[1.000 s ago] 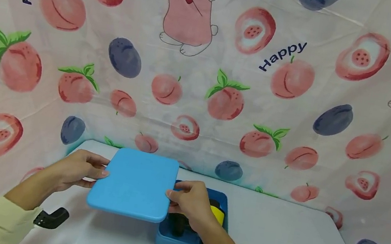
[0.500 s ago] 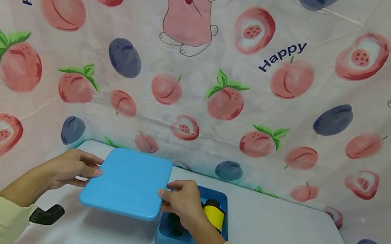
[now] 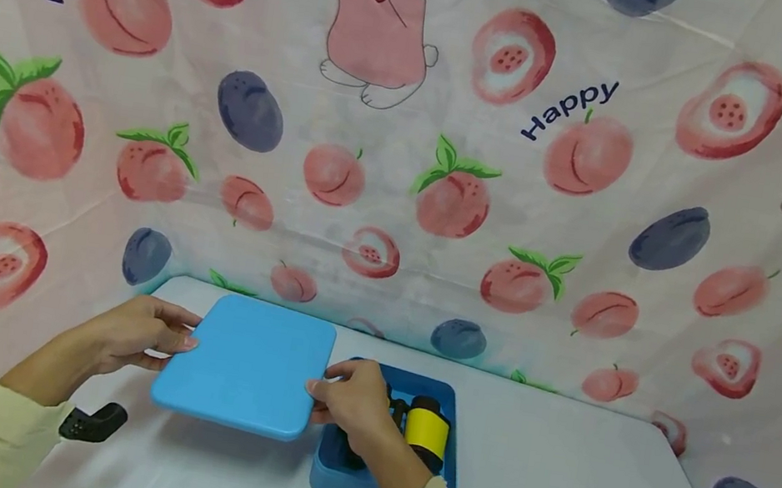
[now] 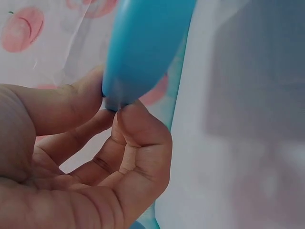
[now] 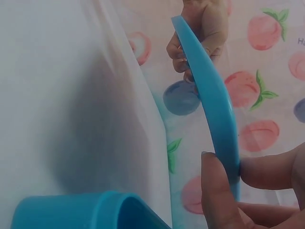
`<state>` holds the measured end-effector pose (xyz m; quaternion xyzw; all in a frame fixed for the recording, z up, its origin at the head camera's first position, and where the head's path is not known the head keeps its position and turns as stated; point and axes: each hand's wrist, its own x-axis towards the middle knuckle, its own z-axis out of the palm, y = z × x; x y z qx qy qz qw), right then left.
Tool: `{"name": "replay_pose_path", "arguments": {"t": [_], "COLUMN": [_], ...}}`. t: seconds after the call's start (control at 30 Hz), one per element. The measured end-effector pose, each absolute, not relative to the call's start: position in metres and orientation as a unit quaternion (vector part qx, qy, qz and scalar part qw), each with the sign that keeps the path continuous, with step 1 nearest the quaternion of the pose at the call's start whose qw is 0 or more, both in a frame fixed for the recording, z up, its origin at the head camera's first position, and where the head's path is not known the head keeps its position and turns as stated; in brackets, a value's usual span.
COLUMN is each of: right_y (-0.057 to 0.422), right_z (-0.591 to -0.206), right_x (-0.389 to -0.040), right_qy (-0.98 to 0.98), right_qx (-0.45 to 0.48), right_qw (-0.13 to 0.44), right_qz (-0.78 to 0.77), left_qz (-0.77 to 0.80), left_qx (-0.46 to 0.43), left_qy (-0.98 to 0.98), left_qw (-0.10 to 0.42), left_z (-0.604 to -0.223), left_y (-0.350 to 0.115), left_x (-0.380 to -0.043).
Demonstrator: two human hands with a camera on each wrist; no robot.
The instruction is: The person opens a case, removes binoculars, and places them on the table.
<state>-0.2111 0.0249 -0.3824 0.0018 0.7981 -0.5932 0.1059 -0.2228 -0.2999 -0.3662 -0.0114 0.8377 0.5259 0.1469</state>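
Note:
A flat light-blue lid with rounded corners is held above the table. My left hand pinches its left edge between thumb and fingers; the left wrist view shows the lid's edge in that grip. On the opposite edge, my right hand pinches the lid the same way, also seen in the right wrist view. Just right of the lid stands an open blue box. Inside lie black-and-yellow binoculars, partly hidden behind the right hand and wrist.
The box and lid are over a white table. A fruit-printed curtain closes off the back and sides. Black wrist devices sit at both sleeve cuffs. In the right wrist view the box's rim is close below the lid.
Both hands have carried the lid a little to the left, away from over the box. More of the box and the binoculars now shows.

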Motion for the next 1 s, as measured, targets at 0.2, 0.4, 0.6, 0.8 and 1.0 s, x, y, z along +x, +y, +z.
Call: {"name": "replay_pose_path", "arguments": {"t": [0.2,0.4,0.6,0.8,1.0], "right_y": [0.02,0.017,0.014,0.011,0.008], "right_z": [-0.386,-0.387,-0.387,-0.389,-0.391], "right_x": [-0.21,-0.211,-0.215,-0.215,-0.214], "right_qy": [0.805,0.808,0.801,0.801,0.802], "right_qx": [0.013,0.019,0.013,0.01,0.01], "right_qw": [0.106,0.11,0.119,0.128,0.133], "right_qz": [-0.584,-0.579,-0.587,-0.584,-0.582], "left_qz": [0.525,0.526,0.527,0.53,0.53], "left_qx": [-0.022,-0.027,-0.042,-0.055,-0.059], "left_qy": [0.838,0.837,0.835,0.832,0.832], "left_qw": [0.149,0.148,0.151,0.154,0.155], "left_z": [-0.371,-0.373,-0.375,-0.377,-0.38], "left_y": [-0.301,-0.301,-0.303,-0.306,-0.309], "left_x": [-0.224,-0.224,-0.227,-0.226,-0.225]}}
